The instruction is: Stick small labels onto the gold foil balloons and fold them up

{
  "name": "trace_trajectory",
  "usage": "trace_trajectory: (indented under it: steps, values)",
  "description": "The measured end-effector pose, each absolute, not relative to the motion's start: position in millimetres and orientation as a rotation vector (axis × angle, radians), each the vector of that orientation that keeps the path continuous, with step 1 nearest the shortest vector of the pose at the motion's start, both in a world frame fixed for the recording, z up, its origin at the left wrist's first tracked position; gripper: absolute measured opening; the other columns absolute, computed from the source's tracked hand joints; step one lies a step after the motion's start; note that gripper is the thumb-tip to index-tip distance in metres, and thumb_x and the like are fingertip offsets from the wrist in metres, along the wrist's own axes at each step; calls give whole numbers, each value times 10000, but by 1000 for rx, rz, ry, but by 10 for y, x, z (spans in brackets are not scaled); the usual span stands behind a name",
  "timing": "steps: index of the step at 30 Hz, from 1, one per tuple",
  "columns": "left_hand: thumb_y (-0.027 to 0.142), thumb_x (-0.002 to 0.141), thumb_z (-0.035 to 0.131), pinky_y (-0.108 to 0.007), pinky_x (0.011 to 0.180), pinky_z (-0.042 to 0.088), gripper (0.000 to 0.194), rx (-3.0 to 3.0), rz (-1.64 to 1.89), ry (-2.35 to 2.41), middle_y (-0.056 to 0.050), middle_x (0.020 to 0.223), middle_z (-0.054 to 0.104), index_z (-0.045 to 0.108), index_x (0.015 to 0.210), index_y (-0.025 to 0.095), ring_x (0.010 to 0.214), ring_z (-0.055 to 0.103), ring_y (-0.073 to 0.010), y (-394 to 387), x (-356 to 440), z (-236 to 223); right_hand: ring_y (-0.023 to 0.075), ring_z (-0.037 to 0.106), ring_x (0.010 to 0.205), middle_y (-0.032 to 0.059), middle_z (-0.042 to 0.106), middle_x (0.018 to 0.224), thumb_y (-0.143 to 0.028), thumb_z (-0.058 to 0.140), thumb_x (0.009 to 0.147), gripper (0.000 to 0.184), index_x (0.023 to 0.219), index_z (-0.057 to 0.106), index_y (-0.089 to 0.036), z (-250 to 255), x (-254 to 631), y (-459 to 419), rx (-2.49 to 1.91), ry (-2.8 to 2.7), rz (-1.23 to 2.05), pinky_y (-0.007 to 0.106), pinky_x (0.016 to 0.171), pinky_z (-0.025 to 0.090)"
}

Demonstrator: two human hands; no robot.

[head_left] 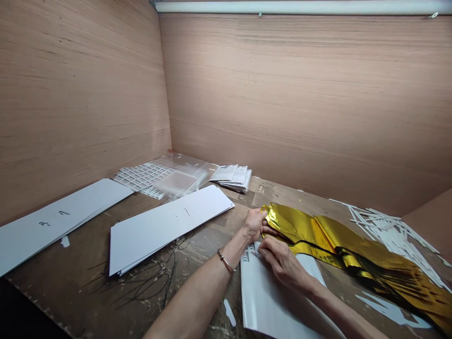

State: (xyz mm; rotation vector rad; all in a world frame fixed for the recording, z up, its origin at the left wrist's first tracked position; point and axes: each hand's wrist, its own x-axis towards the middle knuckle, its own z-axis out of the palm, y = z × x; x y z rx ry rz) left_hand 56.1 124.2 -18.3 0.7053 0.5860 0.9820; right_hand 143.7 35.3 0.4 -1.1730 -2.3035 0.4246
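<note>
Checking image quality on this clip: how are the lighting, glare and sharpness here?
Head view: bright, even light from the light strip; hard glare on the gold foil and clear plastic sheet; wide-angle bowing toward the frame edges; left hand and right hand look sharp, without obvious blur.

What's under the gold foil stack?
Under the gold foil stack, a white sheet and wooden tabletop show at the near edge; the rest is covered.
</note>
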Motion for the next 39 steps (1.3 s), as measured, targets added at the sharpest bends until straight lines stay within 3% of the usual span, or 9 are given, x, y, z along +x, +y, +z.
trace_trajectory:
  steps: [6, 8, 14, 18, 28, 36, 39]
  values:
    - [235, 679, 565, -213, 417, 457, 149, 697, 1012, 610, -25, 551, 550, 519, 705, 96, 425, 503, -84, 1242, 562, -169, 98, 393, 467, -37, 414, 497, -271, 363, 814, 225, 614, 410, -179, 144, 1577, 443, -1343, -1962, 700, 226, 483, 338]
    - [228, 690, 551, -217, 426, 463, 144, 693, 1001, 591, -41, 566, 567, 518, 701, 88, 426, 510, -86, 1239, 560, -158, 101, 411, 469, -29, 432, 508, -282, 360, 816, 231, 625, 434, -175, 207, 1661, 524, -1387, -1923, 583, 229, 490, 345]
    - [279, 706, 545, -307, 492, 502, 213, 715, 958, 590, -96, 626, 612, 535, 749, 71, 495, 582, -155, 1233, 554, -142, 133, 469, 634, 40, 498, 681, -186, 323, 825, 212, 679, 475, -158, 196, 1895, 870, -1326, -2057, -196, 251, 615, 371]
    - [272, 700, 544, -329, 492, 503, 212, 723, 968, 600, -103, 634, 615, 533, 770, 72, 508, 593, -174, 1236, 555, -143, 143, 464, 655, 55, 499, 709, -121, 321, 814, 193, 724, 490, -142, 118, 1941, 1009, -1320, -2149, -480, 242, 613, 366]
    - [277, 647, 575, -312, 495, 489, 212, 726, 957, 556, -50, 567, 573, 518, 740, 96, 499, 568, -153, 1194, 522, -75, 165, 415, 679, 69, 472, 695, -70, 337, 782, 205, 688, 507, -134, 122, 1913, 1075, -1267, -2377, -783, 242, 570, 319]
    - [282, 576, 650, -177, 382, 361, 251, 641, 1042, 508, 30, 485, 468, 466, 624, 118, 379, 439, -56, 1232, 551, -123, 160, 398, 697, 70, 480, 730, -187, 383, 814, 186, 714, 528, -129, 7, 1763, 942, -1314, -2477, -634, 261, 620, 318]
    - [346, 575, 665, -183, 395, 363, 306, 620, 1040, 504, 17, 522, 493, 476, 648, 116, 404, 462, -66, 1233, 552, -131, 170, 404, 722, 78, 487, 748, -196, 403, 806, 171, 736, 540, -122, 19, 1731, 886, -1385, -2438, -655, 269, 632, 318]
